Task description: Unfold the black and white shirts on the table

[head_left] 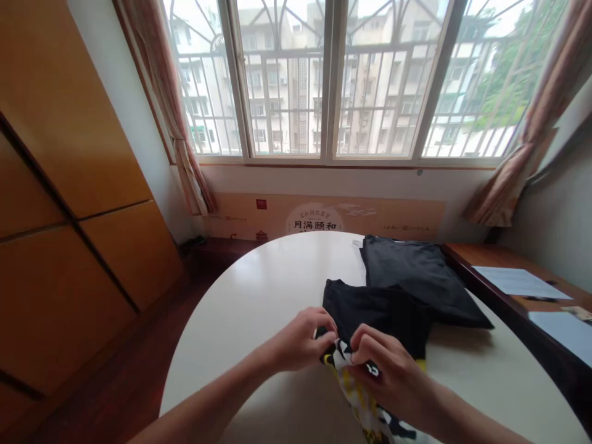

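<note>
Pinching a black garment [374, 308] with patterned near end between thumb and fingers of left hand [308, 339] and right hand [395, 370], over the white table [222, 345].
Stretching lengthwise toward the window [332, 80], partly covered by right hand; meeting folded dark cloth [416, 271] at far right, with papers [520, 280] farther off.

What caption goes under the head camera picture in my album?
At a round white table before a barred window, a left hand and a right hand pinch patterned cloth.
</note>
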`<state>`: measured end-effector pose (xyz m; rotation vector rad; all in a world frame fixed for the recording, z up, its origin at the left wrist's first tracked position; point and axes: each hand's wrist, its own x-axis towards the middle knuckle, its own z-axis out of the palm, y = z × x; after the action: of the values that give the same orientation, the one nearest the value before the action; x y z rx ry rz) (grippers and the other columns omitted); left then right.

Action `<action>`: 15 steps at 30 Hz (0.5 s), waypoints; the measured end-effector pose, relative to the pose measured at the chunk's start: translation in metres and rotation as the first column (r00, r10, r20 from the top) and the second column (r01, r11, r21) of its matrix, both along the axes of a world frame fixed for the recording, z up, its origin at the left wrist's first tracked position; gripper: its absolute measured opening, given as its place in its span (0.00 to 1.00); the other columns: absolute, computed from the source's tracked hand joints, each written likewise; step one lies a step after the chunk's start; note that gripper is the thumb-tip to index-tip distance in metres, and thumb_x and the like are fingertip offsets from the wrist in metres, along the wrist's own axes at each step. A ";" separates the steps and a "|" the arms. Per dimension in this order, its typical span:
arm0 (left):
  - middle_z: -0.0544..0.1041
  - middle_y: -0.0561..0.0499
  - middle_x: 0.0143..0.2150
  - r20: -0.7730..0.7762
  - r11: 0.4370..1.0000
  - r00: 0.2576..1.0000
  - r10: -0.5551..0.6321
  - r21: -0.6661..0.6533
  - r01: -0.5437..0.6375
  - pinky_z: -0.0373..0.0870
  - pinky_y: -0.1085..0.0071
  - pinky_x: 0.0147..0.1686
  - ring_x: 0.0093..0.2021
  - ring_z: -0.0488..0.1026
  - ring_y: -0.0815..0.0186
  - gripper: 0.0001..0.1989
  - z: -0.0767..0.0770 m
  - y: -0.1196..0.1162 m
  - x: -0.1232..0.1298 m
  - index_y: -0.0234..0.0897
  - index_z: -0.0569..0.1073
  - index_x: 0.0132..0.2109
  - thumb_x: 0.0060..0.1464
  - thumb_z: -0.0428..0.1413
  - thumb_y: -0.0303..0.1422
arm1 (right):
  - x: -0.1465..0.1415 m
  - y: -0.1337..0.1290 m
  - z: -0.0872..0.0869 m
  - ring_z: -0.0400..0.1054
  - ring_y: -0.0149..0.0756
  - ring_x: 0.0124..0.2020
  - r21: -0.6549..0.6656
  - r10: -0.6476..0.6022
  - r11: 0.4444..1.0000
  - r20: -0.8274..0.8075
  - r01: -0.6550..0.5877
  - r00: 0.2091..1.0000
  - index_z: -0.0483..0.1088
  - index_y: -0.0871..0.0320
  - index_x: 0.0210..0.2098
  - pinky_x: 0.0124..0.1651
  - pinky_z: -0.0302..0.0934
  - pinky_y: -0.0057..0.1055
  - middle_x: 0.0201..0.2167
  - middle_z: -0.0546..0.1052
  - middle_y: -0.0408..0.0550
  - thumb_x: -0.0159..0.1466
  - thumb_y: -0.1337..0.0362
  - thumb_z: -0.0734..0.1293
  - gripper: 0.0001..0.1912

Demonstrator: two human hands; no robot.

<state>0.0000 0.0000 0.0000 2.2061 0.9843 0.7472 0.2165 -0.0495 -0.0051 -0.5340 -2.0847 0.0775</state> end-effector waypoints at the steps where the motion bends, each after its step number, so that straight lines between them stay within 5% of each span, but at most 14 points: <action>1: 0.81 0.47 0.43 -0.029 0.999 0.999 -0.037 0.001 0.037 0.68 0.59 0.59 0.49 0.76 0.56 0.05 0.000 -0.002 -0.001 0.39 0.79 0.38 0.60 0.58 0.31 | -0.002 -0.004 -0.001 0.65 0.31 0.26 -0.002 0.002 1.000 -0.008 -0.002 1.000 0.61 0.52 0.35 0.29 0.58 0.25 0.29 0.71 0.41 0.74 0.70 0.63 0.12; 6: 0.79 0.46 0.60 -0.086 0.956 0.953 -0.292 -0.042 0.289 0.63 0.55 0.67 0.61 0.73 0.51 0.20 0.001 -0.010 0.001 0.44 0.80 0.54 0.52 0.64 0.29 | 0.012 0.000 -0.003 0.66 0.32 0.26 -0.086 0.066 0.994 0.042 -0.063 0.997 0.63 0.52 0.36 0.32 0.59 0.27 0.28 0.71 0.41 0.76 0.49 0.64 0.17; 8: 0.76 0.45 0.64 -0.178 0.944 0.927 -0.330 -0.043 0.327 0.62 0.51 0.68 0.63 0.71 0.48 0.23 0.000 -0.010 0.002 0.46 0.79 0.57 0.52 0.65 0.29 | 0.024 0.009 -0.005 0.66 0.33 0.26 -0.220 -0.028 0.974 0.095 0.048 0.995 0.65 0.53 0.37 0.31 0.58 0.29 0.27 0.71 0.41 0.75 0.46 0.64 0.19; 12: 0.78 0.45 0.51 -0.171 0.995 0.982 -0.082 0.035 0.090 0.71 0.61 0.53 0.50 0.74 0.56 0.13 -0.009 -0.006 0.006 0.42 0.80 0.47 0.57 0.58 0.26 | 0.041 0.028 -0.013 0.69 0.37 0.28 -0.382 -0.153 0.863 0.429 0.332 0.890 0.70 0.53 0.38 0.33 0.57 0.31 0.29 0.75 0.40 0.66 0.60 0.74 0.08; 15: 0.77 0.50 0.37 0.037 0.997 0.998 0.052 -0.054 -0.050 0.71 0.68 0.41 0.38 0.73 0.62 0.04 -0.015 -0.006 0.012 0.38 0.75 0.39 0.61 0.55 0.31 | 0.044 0.033 -0.016 0.71 0.36 0.30 -0.455 -0.038 0.852 0.438 0.258 0.898 0.67 0.53 0.36 0.34 0.60 0.30 0.30 0.77 0.40 0.69 0.68 0.66 0.05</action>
<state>0.0116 -0.0063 -0.0150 2.1208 1.0332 0.7747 0.2606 -0.0162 -0.0206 -1.1179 -2.4325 0.4671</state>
